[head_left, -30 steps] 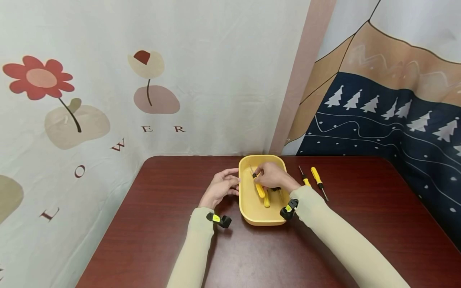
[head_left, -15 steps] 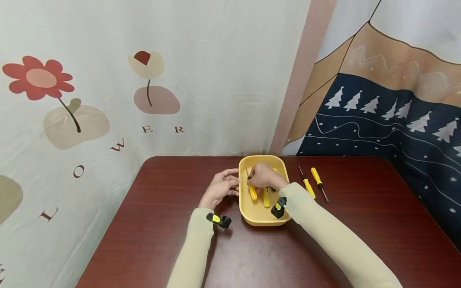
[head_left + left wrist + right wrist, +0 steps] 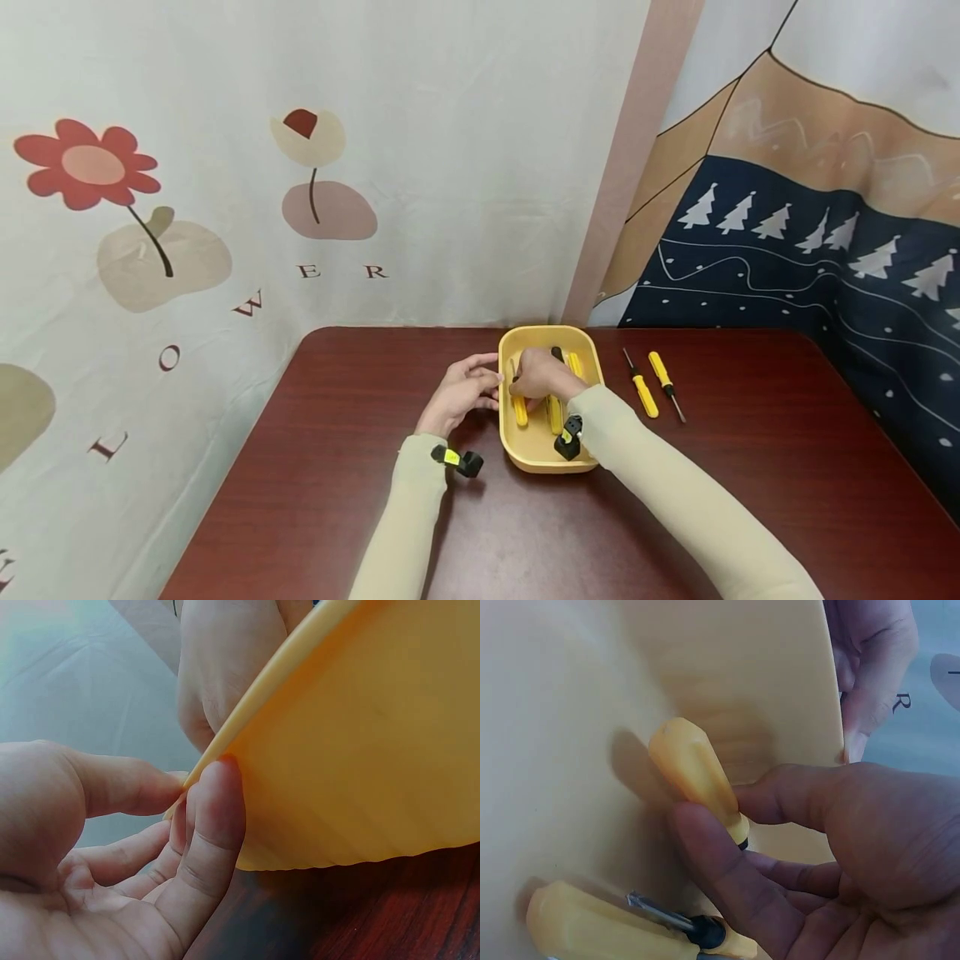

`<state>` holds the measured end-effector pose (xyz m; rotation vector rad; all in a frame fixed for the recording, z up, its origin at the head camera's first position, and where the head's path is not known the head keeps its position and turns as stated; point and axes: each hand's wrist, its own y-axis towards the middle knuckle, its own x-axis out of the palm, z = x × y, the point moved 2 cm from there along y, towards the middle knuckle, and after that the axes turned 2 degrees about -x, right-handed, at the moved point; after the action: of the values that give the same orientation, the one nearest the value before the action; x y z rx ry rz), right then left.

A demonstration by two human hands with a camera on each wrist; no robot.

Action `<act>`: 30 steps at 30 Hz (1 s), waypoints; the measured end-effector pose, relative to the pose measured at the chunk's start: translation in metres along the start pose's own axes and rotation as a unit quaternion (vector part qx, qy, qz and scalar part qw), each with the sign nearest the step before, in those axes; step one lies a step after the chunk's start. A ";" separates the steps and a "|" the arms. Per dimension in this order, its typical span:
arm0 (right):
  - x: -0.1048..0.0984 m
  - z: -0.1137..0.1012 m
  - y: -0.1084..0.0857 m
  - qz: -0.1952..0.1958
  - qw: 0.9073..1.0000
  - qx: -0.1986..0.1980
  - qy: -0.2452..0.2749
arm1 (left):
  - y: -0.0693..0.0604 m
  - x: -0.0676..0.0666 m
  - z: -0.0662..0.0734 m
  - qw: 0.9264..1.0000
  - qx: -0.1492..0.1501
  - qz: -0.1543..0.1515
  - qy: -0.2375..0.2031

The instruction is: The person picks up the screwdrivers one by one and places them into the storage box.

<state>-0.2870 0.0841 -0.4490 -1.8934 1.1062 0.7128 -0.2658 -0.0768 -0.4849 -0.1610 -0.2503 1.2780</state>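
A yellow plastic basin (image 3: pixel 551 467) stands on the table. At its left side, my left hand (image 3: pixel 457 392) pinches the rim between thumb and fingers; the left wrist view shows the fingers against the outer wall (image 3: pixel 360 742). Inside the basin, my right hand (image 3: pixel 546 375) holds a screwdriver (image 3: pixel 694 769) with a yellow handle by thumb and fingers, near the left wall. Its handle end points toward the near side. To the right of it lie several other yellow-handled screwdrivers (image 3: pixel 555 415), partly hidden by the right hand and forearm.
Two more yellow-handled screwdrivers lie on the dark red table (image 3: pixel 337 500), right of the basin: one closer (image 3: pixel 645 396), one farther right (image 3: pixel 661 369). A printed curtain (image 3: pixel 465 167) hangs behind the table's far edge.
My right hand has moved left and down inside the basin with the screwdriver, which now lies closer to the left wall and straighter. My left hand stays at the rim.
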 end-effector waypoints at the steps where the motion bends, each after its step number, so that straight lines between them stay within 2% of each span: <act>1: 0.000 -0.001 0.000 0.000 1.000 0.002 0.000 | 0.000 0.000 0.000 1.000 -0.001 0.001 -0.001; 11: 0.005 -0.005 0.003 -0.006 1.000 0.004 -0.003 | 0.000 -0.001 -0.002 1.000 -0.002 0.003 0.000; 18: 0.004 -0.003 0.003 -0.002 1.000 0.006 -0.003 | 0.002 0.000 -0.002 1.000 0.007 -0.002 -0.002; 30: 0.000 -0.003 0.001 -0.008 1.000 -0.003 0.002 | 0.001 0.000 0.000 1.000 0.007 0.001 -0.003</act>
<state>-0.2875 0.0812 -0.4476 -1.9066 1.0916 0.7053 -0.2672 -0.0764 -0.4851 -0.1468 -0.2459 1.2826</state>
